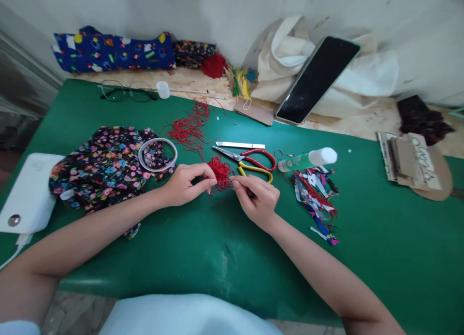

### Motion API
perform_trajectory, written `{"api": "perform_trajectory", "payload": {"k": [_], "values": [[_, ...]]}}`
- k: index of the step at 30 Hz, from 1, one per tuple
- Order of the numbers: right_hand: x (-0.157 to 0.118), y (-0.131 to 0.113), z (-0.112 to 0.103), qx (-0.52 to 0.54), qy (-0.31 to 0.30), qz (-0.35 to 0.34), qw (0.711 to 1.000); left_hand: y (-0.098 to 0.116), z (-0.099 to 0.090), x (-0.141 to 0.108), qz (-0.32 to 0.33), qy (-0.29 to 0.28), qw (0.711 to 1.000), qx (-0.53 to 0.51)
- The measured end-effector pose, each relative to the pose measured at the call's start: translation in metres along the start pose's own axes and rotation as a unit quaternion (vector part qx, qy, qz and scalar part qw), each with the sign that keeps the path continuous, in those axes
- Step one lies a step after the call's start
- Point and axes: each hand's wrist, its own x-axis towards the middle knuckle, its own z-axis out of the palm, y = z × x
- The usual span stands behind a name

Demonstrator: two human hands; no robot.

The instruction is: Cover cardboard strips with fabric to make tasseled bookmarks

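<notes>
Between my two hands a thin red cord (224,182) is stretched taut. My left hand (190,184) pinches one end between thumb and fingertips, and my right hand (255,195) pinches the other. Right behind them lies a tangled red bundle of cords (219,170), partly covered by my fingers. A looser heap of red cords (190,127) spreads farther back. Scissors (250,158) with one red and one yellow handle rest just beyond my right hand, blades pointing left. Alongside them is a pair of metal tweezers (241,145).
Floral fabric (105,170) with a white ring (158,168) lies left, beside a white power bank (31,190). A glue bottle (308,159) and scraps (315,199) lie right. A phone (319,79) leans at the back near eyeglasses (126,91) and cardboard pieces (415,161).
</notes>
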Motion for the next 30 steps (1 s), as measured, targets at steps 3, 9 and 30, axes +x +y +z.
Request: {"api": "perform_trajectory", "payload": {"k": [3, 9, 30], "values": [[0.0002, 0.0003, 0.0005, 0.009, -0.009, -0.015, 1.0, 0.002, 0.0, 0.0007, 0.016, -0.002, 0.998, 0.06], [-0.0021, 0.0035, 0.0023, -0.012, -0.072, -0.123, 0.99, 0.0024, 0.0056, -0.003, 0.123, -0.045, 0.971, 0.202], [0.0023, 0.0018, 0.007, -0.149, -0.296, -0.112, 0.937, -0.0011, 0.0004, 0.0032, -0.081, 0.094, 0.916, -0.381]]}}
